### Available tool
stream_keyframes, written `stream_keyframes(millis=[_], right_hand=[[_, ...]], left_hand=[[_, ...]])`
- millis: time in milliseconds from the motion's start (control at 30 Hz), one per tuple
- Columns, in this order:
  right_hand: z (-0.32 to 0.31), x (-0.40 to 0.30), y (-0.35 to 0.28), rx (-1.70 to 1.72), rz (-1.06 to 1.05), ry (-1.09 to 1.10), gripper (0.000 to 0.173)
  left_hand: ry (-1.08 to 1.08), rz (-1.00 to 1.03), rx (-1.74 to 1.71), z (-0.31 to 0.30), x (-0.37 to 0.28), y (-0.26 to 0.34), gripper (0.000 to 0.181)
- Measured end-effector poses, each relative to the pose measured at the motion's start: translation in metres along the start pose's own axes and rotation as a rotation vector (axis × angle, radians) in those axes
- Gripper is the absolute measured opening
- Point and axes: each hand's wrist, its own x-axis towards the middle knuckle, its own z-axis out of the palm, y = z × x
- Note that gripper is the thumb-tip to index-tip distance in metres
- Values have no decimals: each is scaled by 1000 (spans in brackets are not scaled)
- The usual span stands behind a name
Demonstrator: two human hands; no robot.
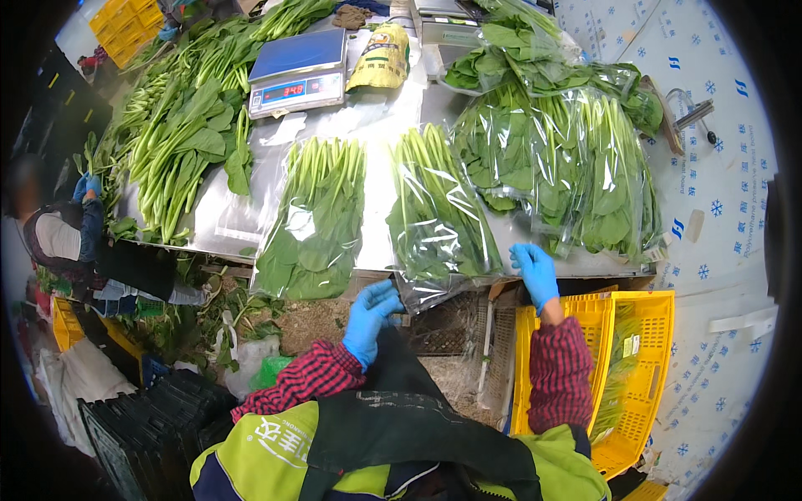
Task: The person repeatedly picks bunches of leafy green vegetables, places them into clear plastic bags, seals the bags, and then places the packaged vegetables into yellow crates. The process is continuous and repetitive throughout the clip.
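A clear plastic bag of leafy greens lies before me on the steel table, its stems pointing away. Its loose lower end hangs past the table's front edge. By that end's left corner is my left hand, blue-gloved with bent fingers. My right hand, also in a blue glove, is at the right corner. Whether either hand pinches the film is not clear. To the left sits a second bagged bunch. Several more bagged greens are heaped on the right.
Loose greens pile up at the left, beside a digital scale and a yellow printed bag. Yellow crates stand below on the right, black crates at lower left. A co-worker handles greens at far left.
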Motion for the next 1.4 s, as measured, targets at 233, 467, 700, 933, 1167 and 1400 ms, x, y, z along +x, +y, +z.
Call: stream_keyframes(millis=[233, 467, 700, 933, 1167, 1400], right_hand=[[30, -58, -14, 226, 304, 26, 21], [13, -72, -9, 537, 205, 12, 10], [-11, -120, 59, 554, 186, 20, 24], [-18, -104, 20, -832, -842, 148, 67], [-3, -63, -9, -454, -883, -128, 24], [43, -67, 30, 306, 187, 79, 17]], left_hand=[[-50, -225, 3, 24, 3, 1, 35], [8, -10, -7, 16, -6, 9, 13], [-79, -135, 39, -37, -26, -28, 25], [51, 1306, 1353, -46, -15, -38, 69], [-40, 1111, 1034, -30, 7, -14, 22], [230, 429, 324, -25, 30, -45, 21]])
